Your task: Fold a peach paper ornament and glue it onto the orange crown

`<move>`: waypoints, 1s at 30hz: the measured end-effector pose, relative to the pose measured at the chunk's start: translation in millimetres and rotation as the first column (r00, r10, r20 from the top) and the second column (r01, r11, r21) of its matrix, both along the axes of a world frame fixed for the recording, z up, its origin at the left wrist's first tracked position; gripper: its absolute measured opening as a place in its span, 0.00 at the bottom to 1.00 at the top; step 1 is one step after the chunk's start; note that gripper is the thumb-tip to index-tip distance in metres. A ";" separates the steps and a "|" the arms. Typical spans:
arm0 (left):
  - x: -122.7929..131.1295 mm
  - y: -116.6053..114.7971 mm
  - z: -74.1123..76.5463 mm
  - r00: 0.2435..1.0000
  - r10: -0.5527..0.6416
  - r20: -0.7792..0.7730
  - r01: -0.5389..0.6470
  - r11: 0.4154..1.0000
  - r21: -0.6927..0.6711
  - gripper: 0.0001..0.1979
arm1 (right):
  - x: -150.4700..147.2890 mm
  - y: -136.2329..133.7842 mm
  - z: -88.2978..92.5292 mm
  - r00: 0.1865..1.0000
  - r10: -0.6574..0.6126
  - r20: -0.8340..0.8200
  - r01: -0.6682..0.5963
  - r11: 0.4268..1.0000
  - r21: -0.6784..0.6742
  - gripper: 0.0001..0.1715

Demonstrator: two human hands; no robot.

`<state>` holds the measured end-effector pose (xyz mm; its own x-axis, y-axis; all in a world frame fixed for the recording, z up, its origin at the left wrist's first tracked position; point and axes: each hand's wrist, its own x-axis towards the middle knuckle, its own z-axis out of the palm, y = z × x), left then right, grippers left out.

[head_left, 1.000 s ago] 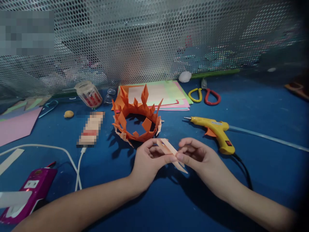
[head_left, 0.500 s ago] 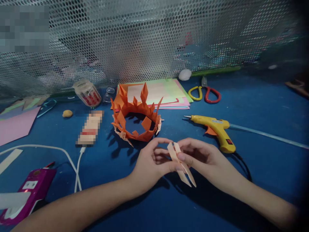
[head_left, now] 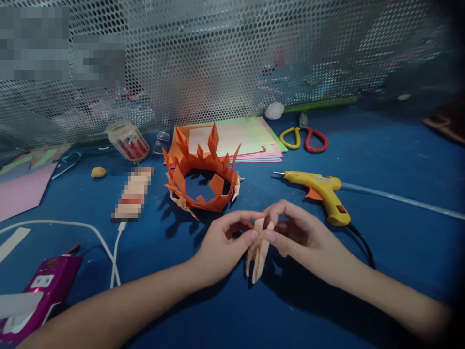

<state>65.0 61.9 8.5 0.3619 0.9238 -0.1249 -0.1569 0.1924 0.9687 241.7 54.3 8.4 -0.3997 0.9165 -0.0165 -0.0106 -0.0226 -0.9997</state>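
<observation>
Between both hands I hold a folded piece of peach paper (head_left: pixel 260 259), its two long narrow legs pointing down toward me. My left hand (head_left: pixel 228 242) pinches its upper left side with thumb and fingers. On the other side, my right hand (head_left: pixel 303 237) grips the upper right part, its thumb close to the left thumb. Just beyond the hands stands an orange folded-paper crown (head_left: pixel 212 203) with pointed tips and a few peach pieces on its outside. A yellow glue gun (head_left: pixel 319 184) with a clear glue stick lies right of the crown.
Behind the crown is a stack of coloured paper (head_left: pixel 232 135). Red-and-yellow-handled scissors (head_left: pixel 315 140) lie to its right. A clear jar (head_left: pixel 128 141) stands at back left. A purple power strip (head_left: pixel 54 276) and white cable (head_left: pixel 83 223) occupy the left. A perforated metal screen (head_left: pixel 225 58) closes off the back.
The folded paper has turned in my fingers: its legs pointed down to the right and now point down, slightly left. Both thumbs have come closer together near its top.
</observation>
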 end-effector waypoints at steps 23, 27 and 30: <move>3.6 -5.2 -4.7 0.998 -0.009 0.058 0.004 0.996 0.095 0.05 | -6.2 -5.2 -0.3 0.895 -0.358 0.268 0.138 0.790 0.597 0.12; 3.5 -7.7 -4.3 0.998 0.059 0.020 -0.060 0.994 0.091 0.04 | -5.0 -5.6 -3.4 0.832 -0.455 0.318 0.026 0.604 0.797 0.10; 1.6 -8.4 -4.9 0.994 0.092 -0.057 -0.081 0.982 0.169 0.04 | -3.5 -6.7 -6.0 0.796 -0.496 0.348 -0.035 0.536 0.844 0.13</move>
<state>66.6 53.5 3.6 0.2761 0.9610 0.0126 -0.1018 0.0162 0.9947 238.2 47.6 2.3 -0.3402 0.7002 0.6276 0.5966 0.6767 -0.4315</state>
